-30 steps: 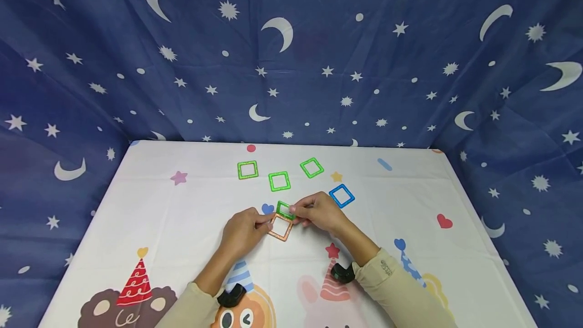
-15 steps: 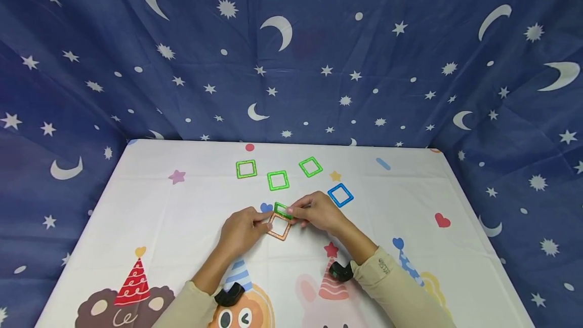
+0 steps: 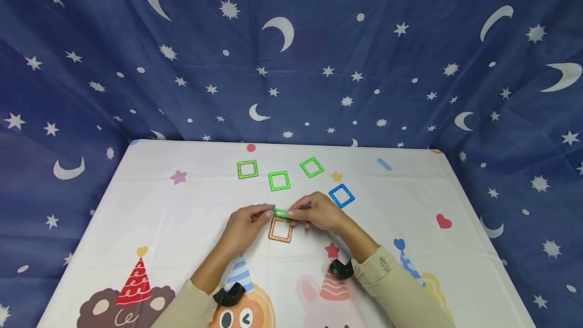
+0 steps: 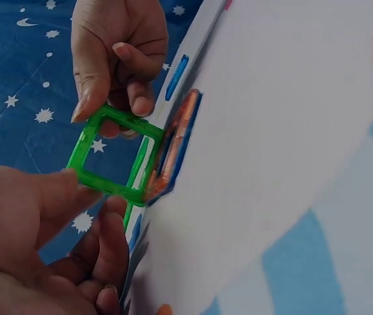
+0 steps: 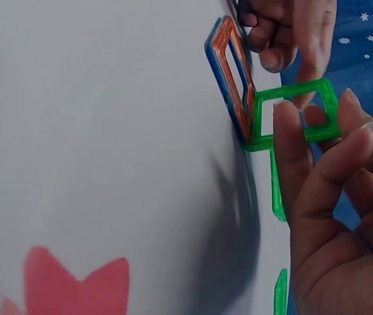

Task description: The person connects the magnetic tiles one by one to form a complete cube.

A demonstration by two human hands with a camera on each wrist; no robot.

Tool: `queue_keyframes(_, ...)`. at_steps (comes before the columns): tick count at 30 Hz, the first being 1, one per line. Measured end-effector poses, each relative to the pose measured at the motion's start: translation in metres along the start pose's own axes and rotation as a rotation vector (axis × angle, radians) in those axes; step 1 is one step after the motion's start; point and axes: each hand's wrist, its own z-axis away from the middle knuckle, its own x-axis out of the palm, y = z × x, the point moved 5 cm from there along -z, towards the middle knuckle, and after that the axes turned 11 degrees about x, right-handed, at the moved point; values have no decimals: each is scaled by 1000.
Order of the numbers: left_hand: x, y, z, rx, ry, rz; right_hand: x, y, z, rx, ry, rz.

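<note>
A green square magnetic tile (image 3: 280,210) stands about upright along the far edge of an orange tile (image 3: 280,239) lying on the table. Both wrist views show a blue layer (image 5: 217,75) beneath the orange frame (image 4: 188,118). My left hand (image 3: 241,228) pinches the green tile's left side between thumb and finger. On its right side, my right hand (image 3: 317,212) grips the same tile with thumb and fingertips; its other fingers are curled in the right wrist view. The green tile's lower edge meets the orange tile's edge.
Farther back on the white printed tablecloth (image 3: 150,206) lie three loose green tiles: left (image 3: 239,170), middle (image 3: 271,181) and right (image 3: 303,167). A blue tile (image 3: 334,198) lies just beyond my right hand. A blue starry curtain (image 3: 309,105) encloses the back and sides.
My left fingers have shifted from the orange tile up to the green tile's left side. The green tile has tilted more upright, and the orange tile has turned slightly. My right hand keeps its grip.
</note>
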Motion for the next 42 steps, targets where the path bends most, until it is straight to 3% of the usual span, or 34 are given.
queue_keyframes(9,-3,1,-1,-30,-34,82,2,1,-10,-24,-23,34)
queue_keyframes(15,-2,2,0,-25,-71,123,-3,4,-6,15,23,19)
queue_keyframes(30,3,3,0,82,-244,165,-5,6,-4,5,48,9)
queue_keyframes(35,4,5,1,79,-248,184,-24,11,3,21,111,14)
queue_keyframes(42,2,6,2,80,-244,199,-76,28,13,82,280,2)
